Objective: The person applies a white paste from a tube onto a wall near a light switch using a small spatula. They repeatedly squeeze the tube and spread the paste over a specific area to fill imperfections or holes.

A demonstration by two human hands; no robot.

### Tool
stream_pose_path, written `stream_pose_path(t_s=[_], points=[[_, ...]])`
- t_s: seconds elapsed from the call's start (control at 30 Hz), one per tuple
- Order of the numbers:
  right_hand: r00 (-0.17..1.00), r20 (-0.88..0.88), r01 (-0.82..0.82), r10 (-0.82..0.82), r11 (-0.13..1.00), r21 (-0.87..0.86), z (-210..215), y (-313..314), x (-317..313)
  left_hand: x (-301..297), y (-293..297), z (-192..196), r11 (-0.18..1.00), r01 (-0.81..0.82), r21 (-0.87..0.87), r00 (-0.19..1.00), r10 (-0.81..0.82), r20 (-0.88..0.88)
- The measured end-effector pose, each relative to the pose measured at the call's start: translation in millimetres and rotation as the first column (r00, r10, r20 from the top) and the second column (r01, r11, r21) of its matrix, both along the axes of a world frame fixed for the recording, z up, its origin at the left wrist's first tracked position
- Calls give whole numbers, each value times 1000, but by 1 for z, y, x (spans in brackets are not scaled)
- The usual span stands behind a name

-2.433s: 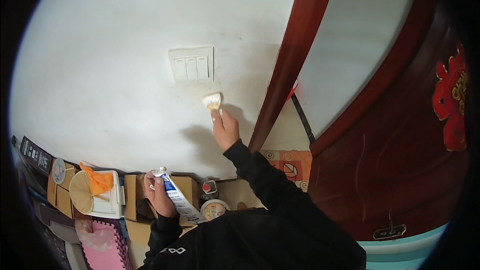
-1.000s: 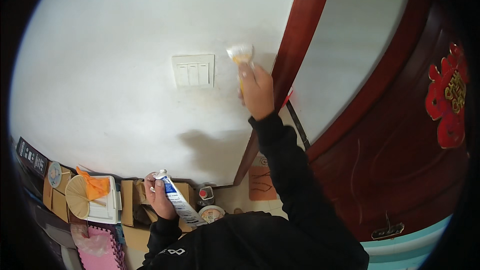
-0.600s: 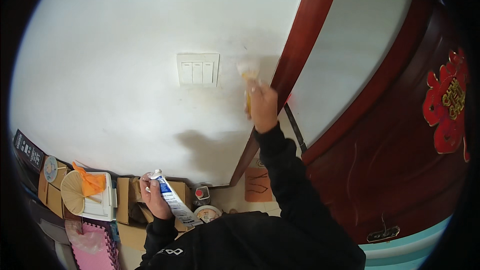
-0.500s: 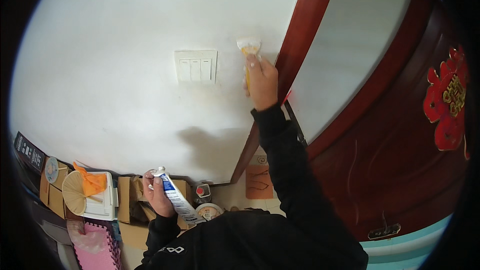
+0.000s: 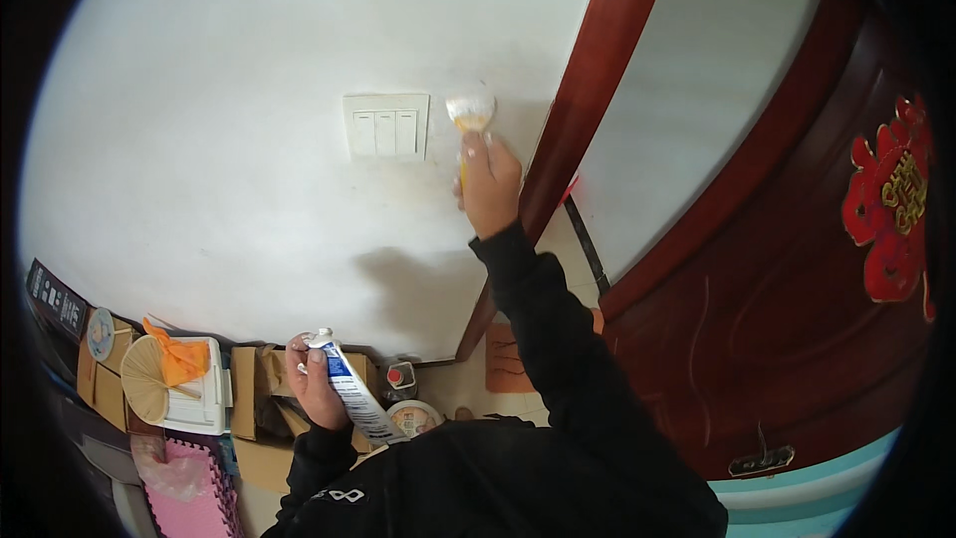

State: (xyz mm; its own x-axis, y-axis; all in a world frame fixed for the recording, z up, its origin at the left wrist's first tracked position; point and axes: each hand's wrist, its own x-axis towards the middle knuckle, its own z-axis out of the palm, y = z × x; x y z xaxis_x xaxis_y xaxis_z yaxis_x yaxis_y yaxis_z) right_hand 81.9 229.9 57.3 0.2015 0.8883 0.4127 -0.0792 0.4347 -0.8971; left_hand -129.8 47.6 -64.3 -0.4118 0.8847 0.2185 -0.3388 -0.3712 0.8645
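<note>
At the far left, low on the floor, lie one round woven fan (image 5: pixel 146 391) and one orange cloth (image 5: pixel 181 363) on a white box (image 5: pixel 204 403), with brown cardboard boxes (image 5: pixel 249 394) beside it and one pink foam mat (image 5: pixel 199 483) below. Next comes the left hand (image 5: pixel 314 386), closed around one white and blue tube (image 5: pixel 351 396); the tube's long axis runs on a slant, its capped end up and to the left by the fingers, its flat end down and to the right. Just right of the tube, on the floor, stand one small container with a red cap (image 5: pixel 396 379) and one round tub (image 5: pixel 415 417).

Above all this, the white wall (image 5: pixel 219 110) fills the left half of the view, matt and slightly marked around one white switch plate (image 5: pixel 386 126) with three rockers. Just right of the plate, the right hand (image 5: pixel 490 184) is raised and clamped on the yellow handle of one small putty knife (image 5: pixel 470 115). The knife stands nearly upright, blade end up, handle down in the fist, and the pale blade lies against the wall between the switch plate and the dark red door frame (image 5: pixel 588 100). The two hands are well apart.

Further right, a second pale wall shows through the doorway, then the open dark red door (image 5: pixel 787 319) with one red and gold ornament (image 5: pixel 891 219) on it.
</note>
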Motion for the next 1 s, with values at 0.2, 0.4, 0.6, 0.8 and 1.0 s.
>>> stream_pose_path(t_s=[0.2,0.4,0.6,0.8,1.0], points=[[991,132,36,-17,989,-143,-43,14,-6,2,3,2,1000,-14,8,1000,14,-1],[999,44,34,-28,992,-123,-68,-15,-5,2,2,3,1000,-30,9,999,30,-16],[995,75,53,-58,996,72,9,9,-18,3,0,3,999,-43,-8,999,43,-31],[971,215,126,-102,987,-100,-101,20,-11,1,1,4,1000,4,-6,1000,-5,-27],[992,124,41,-17,980,-195,-108,-26,-9,-1,2,2,1000,-4,2,999,4,-38]])
